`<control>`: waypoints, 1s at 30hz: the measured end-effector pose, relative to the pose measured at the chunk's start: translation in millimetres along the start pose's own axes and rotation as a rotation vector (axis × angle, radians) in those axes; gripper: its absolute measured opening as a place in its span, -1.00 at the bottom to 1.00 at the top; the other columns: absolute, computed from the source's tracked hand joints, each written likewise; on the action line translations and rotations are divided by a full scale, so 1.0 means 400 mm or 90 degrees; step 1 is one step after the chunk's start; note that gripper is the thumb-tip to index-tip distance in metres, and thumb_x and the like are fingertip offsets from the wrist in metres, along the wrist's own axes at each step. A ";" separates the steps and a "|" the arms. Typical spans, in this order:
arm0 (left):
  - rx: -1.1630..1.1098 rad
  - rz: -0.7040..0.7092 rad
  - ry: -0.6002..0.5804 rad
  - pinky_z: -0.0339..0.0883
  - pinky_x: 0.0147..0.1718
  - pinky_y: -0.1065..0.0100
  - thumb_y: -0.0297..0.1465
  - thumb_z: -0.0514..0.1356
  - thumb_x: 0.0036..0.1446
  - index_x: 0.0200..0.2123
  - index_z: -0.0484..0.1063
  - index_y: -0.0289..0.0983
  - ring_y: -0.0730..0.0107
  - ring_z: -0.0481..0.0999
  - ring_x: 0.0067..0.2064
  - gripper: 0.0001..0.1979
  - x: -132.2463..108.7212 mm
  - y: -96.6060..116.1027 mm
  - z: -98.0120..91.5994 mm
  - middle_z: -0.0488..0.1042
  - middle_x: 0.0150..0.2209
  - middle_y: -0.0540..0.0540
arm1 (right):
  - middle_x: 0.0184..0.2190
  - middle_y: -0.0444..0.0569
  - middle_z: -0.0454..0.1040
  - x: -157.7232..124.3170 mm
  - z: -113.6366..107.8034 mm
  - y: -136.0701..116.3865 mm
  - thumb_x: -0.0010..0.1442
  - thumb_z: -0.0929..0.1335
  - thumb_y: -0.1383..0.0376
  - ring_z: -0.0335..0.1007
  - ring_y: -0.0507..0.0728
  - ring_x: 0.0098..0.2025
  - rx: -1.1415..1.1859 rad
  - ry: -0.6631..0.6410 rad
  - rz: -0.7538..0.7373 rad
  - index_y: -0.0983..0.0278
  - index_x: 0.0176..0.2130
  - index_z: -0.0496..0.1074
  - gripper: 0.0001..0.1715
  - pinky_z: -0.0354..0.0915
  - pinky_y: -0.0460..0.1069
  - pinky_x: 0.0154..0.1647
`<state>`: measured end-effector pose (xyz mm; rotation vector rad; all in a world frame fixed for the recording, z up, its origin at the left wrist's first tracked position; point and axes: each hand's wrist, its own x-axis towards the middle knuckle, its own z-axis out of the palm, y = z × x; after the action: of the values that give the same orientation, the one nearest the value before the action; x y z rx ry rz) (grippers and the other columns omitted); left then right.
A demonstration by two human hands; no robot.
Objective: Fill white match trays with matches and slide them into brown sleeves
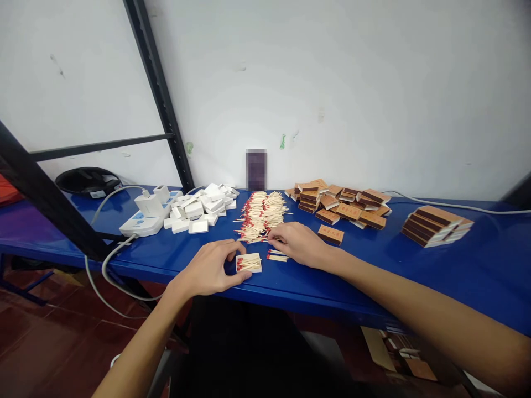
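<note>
My left hand [215, 267] curves around a small white matchbox tray [260, 267], with thumb in front and fingers behind. Several red-headed matches [248, 263] lie inside it. At the front right edge of a large match pile [261, 215], the fingers of my right hand [296, 242] are pinched together on matches; how many is hidden. Beneath that hand, a few loose matches [277, 256] rest on the blue table [315, 282], to the right of the tray.
White trays [203, 204] are heaped left of the pile. Brown matchbox sleeves [348, 210] lie jumbled at the right, beside a neat stack of matchboxes [437, 225]. A white power strip [143, 221] with cables sits near a black metal post [160, 88]. A pixelated dark object [256, 170] stands against the wall.
</note>
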<state>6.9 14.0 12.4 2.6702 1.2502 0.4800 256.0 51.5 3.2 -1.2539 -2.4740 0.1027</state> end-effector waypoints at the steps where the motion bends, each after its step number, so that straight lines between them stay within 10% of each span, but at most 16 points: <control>1: 0.001 0.000 -0.001 0.12 -0.35 0.34 -0.11 0.23 0.12 -0.18 0.39 -0.21 0.38 0.33 -0.38 -0.68 0.000 0.000 0.000 0.34 -0.40 0.06 | -0.26 -0.03 0.60 -0.001 0.000 0.000 0.30 0.30 0.28 0.45 0.11 -0.26 -0.004 0.000 -0.002 0.24 -0.24 0.55 -0.78 0.13 -0.05 -0.34; 30: -0.037 -0.015 -0.017 0.17 -0.32 0.32 -0.12 0.23 0.12 -0.18 0.42 -0.19 0.34 0.36 -0.36 -0.69 -0.004 0.000 -0.007 0.34 -0.40 0.03 | -0.30 -0.08 0.54 0.008 -0.024 -0.020 0.27 0.28 0.31 0.39 0.09 -0.31 -0.011 -0.078 0.056 0.21 -0.31 0.39 -0.88 0.01 -0.05 -0.40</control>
<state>5.0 12.7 14.6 2.6016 1.2394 0.4677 251.4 48.1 14.7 -1.4038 -2.5259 0.1855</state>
